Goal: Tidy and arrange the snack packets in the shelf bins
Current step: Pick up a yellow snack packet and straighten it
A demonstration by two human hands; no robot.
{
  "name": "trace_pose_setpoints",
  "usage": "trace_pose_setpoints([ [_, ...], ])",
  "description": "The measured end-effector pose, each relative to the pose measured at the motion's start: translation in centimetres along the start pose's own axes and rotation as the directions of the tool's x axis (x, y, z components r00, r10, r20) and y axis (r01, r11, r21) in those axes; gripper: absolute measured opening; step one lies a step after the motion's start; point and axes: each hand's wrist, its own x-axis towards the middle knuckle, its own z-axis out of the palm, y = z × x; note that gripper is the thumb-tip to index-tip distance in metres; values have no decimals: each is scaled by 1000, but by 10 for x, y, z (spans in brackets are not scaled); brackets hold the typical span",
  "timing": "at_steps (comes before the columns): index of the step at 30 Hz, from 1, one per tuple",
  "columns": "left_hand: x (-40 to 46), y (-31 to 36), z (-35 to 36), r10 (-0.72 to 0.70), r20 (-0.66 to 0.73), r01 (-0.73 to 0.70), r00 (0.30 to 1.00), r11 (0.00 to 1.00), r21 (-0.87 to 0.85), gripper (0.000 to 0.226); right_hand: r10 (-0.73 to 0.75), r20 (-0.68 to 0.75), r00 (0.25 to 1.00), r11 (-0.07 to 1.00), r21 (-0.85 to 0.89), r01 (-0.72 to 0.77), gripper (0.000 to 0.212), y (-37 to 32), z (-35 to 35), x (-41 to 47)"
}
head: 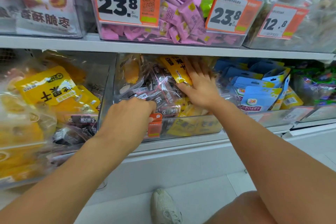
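at the far left of the frame a clear bin (pixel 101 96) on the lower shelf holds big yellow packets (pixel 49 87) with dark print, blurred, lying over small dark packets (pixel 81 120). above it, upper left, a bin shows a white and pink bag (pixel 45 5) with large characters.

in the middle of the frame stands the centre clear bin (pixel 190 127), heaped with dark clear-wrapped snack packets (pixel 163 85) and pale yellow ones (pixel 192 111) along its front right. the left hand (pixel 131 114) reaches over the bin's front wall, knuckles up, fingers curled down into the dark packets; whether they actually pinch one i cannot tell, since the fingertips are buried. an orange price tag (pixel 155 125) clipped on the front wall sits just beside this hand.

a little right of centre the right hand (pixel 200 85) lies flat on the heap, fingers spread and fairly straight, pressing a yellow packet (pixel 176 71) whose lower edge sits under its fingers; the packet tilts toward the upper left, at the back of the bin.

directly above, on the upper shelf, a bin of pink packets (pixel 181 14) carries an orange tag reading 23.8 (pixel 118 5).

to the right, a lower bin holds blue pouches (pixel 260 85). at the bottom centre a pale shoe (pixel 163 205) rests on the floor.
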Motion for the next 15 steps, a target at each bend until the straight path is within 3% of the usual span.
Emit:
trace_pose_setpoints([
  [2,0,-1,2,-13,-2,13,1000,999,-36,6,-35,17,999,998,43,34,95,-1,-8,-7],
  [5,0,-1,5,-12,-13,12,1000,1000,-28,9,-138,-31,990,980,138,141,92,6,-23,-28],
  [15,-4,4,-2,9,-8,-9,1000,1000,26,12,-55,74,996,981,188,40,97,13,-44,-65],
])
